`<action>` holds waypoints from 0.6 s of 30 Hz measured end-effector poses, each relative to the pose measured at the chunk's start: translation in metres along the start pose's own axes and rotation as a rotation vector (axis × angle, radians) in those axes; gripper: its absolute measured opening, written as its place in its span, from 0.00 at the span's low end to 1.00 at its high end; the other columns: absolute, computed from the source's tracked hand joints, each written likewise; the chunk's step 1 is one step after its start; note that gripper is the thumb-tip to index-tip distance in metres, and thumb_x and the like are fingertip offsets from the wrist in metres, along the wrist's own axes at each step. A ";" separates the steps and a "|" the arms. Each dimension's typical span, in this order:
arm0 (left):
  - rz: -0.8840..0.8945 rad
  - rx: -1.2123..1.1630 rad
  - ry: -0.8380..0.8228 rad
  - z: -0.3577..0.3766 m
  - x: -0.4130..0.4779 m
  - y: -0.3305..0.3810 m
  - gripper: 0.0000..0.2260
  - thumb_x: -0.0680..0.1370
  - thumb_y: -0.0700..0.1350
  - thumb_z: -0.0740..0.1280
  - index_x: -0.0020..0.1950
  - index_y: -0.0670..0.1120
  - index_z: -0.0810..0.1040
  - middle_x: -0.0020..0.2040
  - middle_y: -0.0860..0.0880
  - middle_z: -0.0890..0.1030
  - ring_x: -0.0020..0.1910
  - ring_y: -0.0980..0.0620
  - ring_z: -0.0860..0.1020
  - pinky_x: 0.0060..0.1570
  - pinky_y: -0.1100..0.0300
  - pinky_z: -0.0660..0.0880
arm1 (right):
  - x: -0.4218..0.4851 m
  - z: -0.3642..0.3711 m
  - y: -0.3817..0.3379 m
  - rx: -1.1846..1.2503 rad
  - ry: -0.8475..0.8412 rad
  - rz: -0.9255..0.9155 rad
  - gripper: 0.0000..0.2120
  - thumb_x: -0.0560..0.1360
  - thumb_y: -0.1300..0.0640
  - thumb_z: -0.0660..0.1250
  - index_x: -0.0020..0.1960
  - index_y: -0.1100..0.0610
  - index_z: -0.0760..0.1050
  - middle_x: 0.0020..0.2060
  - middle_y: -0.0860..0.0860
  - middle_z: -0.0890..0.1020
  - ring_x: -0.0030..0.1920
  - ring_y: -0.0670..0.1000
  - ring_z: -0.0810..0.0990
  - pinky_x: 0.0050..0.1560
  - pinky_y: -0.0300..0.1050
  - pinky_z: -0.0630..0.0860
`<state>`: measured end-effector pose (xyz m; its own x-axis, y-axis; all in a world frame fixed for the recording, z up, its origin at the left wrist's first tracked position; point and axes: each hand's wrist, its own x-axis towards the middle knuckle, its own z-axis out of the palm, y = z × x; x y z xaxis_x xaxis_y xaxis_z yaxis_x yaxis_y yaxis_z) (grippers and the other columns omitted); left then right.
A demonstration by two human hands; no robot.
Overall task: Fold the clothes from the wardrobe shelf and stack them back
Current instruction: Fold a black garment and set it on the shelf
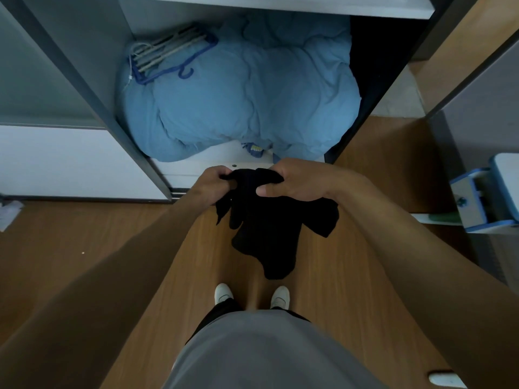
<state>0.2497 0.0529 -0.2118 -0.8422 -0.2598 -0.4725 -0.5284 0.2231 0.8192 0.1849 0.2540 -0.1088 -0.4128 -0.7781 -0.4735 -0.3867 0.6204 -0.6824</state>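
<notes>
Two hands: our left hand (211, 184) and right hand (292, 179) grip one black garment (266, 226) before the wardrobe shelf (196, 167) holding a blue duvet (247, 94).

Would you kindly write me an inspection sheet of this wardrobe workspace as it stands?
Surface: wooden floor, bare where the person stands.
Job's things: black garment hangs bunched and unfolded in front of the wardrobe.
Clutter: hangers lie on a blue quilt in the wardrobe's bottom compartment.
Hands: left hand and right hand both grip the garment's top.
Cables: nothing seen.
Surroundings: blue-and-white object stands at the right; its kind is unclear.
</notes>
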 end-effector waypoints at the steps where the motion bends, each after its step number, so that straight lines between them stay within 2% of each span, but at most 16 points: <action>1: -0.011 -0.009 -0.042 0.003 -0.003 0.000 0.07 0.77 0.36 0.68 0.44 0.48 0.77 0.40 0.48 0.79 0.41 0.51 0.78 0.38 0.63 0.76 | 0.000 0.001 -0.001 0.005 0.010 -0.009 0.18 0.80 0.45 0.64 0.46 0.61 0.78 0.36 0.47 0.79 0.34 0.38 0.76 0.38 0.35 0.70; 3: 0.026 0.013 -0.099 0.010 -0.005 -0.004 0.07 0.78 0.38 0.68 0.51 0.49 0.75 0.47 0.51 0.79 0.44 0.55 0.78 0.43 0.63 0.75 | 0.001 0.003 -0.004 0.000 0.023 -0.025 0.18 0.81 0.46 0.64 0.45 0.62 0.78 0.36 0.48 0.79 0.34 0.40 0.76 0.38 0.38 0.70; 5: 0.032 -0.052 -0.084 0.020 -0.008 -0.003 0.07 0.80 0.38 0.63 0.56 0.48 0.70 0.52 0.51 0.74 0.46 0.57 0.74 0.46 0.67 0.71 | 0.002 0.004 -0.005 -0.010 0.040 -0.027 0.18 0.81 0.46 0.64 0.39 0.57 0.75 0.33 0.47 0.76 0.30 0.39 0.73 0.37 0.39 0.68; 7: -0.096 -0.257 -0.053 0.027 -0.011 0.005 0.05 0.82 0.38 0.57 0.51 0.46 0.70 0.50 0.46 0.71 0.45 0.53 0.71 0.45 0.61 0.69 | 0.004 0.005 -0.004 0.003 0.056 -0.019 0.19 0.81 0.46 0.64 0.34 0.54 0.70 0.29 0.45 0.73 0.28 0.38 0.72 0.34 0.36 0.66; 9: -0.161 -0.299 -0.138 0.024 -0.014 0.002 0.08 0.82 0.38 0.57 0.46 0.44 0.73 0.44 0.45 0.74 0.41 0.51 0.74 0.43 0.57 0.73 | 0.006 0.007 -0.003 0.028 0.083 -0.006 0.21 0.81 0.47 0.64 0.32 0.53 0.67 0.26 0.42 0.71 0.26 0.38 0.71 0.31 0.33 0.64; 10: -0.133 -0.301 -0.187 0.021 -0.016 0.001 0.11 0.82 0.37 0.59 0.42 0.43 0.77 0.40 0.47 0.78 0.38 0.52 0.77 0.40 0.60 0.74 | 0.006 0.008 -0.002 0.048 0.103 -0.001 0.22 0.81 0.47 0.64 0.32 0.53 0.66 0.24 0.40 0.70 0.25 0.38 0.70 0.30 0.33 0.63; 12: -0.032 -0.266 -0.222 0.015 -0.021 -0.001 0.19 0.82 0.36 0.61 0.36 0.48 0.84 0.33 0.52 0.83 0.33 0.54 0.80 0.32 0.67 0.75 | 0.008 0.010 0.001 0.095 0.157 0.008 0.23 0.81 0.47 0.65 0.31 0.53 0.63 0.20 0.38 0.69 0.23 0.38 0.70 0.28 0.33 0.63; 13: -0.007 -0.291 -0.235 0.012 -0.023 -0.001 0.18 0.82 0.38 0.62 0.38 0.50 0.85 0.35 0.53 0.84 0.36 0.53 0.81 0.33 0.68 0.75 | 0.008 0.010 0.001 0.116 0.185 0.012 0.23 0.81 0.47 0.65 0.31 0.52 0.63 0.19 0.38 0.68 0.23 0.38 0.69 0.28 0.32 0.63; 15: 0.007 -0.398 -0.353 0.008 -0.029 0.002 0.11 0.83 0.53 0.60 0.54 0.54 0.82 0.49 0.56 0.86 0.51 0.53 0.83 0.43 0.69 0.77 | 0.010 0.010 0.002 0.138 0.231 0.014 0.23 0.80 0.47 0.66 0.31 0.53 0.63 0.22 0.40 0.69 0.24 0.39 0.69 0.28 0.33 0.62; 16: 0.022 -0.453 -0.420 0.006 -0.030 0.004 0.15 0.81 0.59 0.57 0.61 0.57 0.78 0.57 0.59 0.84 0.59 0.57 0.81 0.50 0.69 0.77 | 0.011 0.010 0.002 0.139 0.247 0.013 0.23 0.80 0.47 0.66 0.31 0.53 0.64 0.24 0.42 0.69 0.25 0.40 0.69 0.30 0.35 0.62; 18: 0.061 -0.481 -0.528 0.004 -0.032 0.003 0.21 0.79 0.64 0.55 0.67 0.59 0.72 0.66 0.59 0.79 0.67 0.60 0.74 0.60 0.68 0.74 | 0.014 0.008 0.000 0.141 0.268 0.011 0.22 0.80 0.47 0.66 0.32 0.59 0.69 0.29 0.50 0.71 0.29 0.44 0.72 0.34 0.41 0.64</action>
<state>0.2742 0.0658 -0.1954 -0.8725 0.2568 -0.4158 -0.4752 -0.2474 0.8444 0.1859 0.2423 -0.1204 -0.6267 -0.7060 -0.3299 -0.2703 0.5940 -0.7577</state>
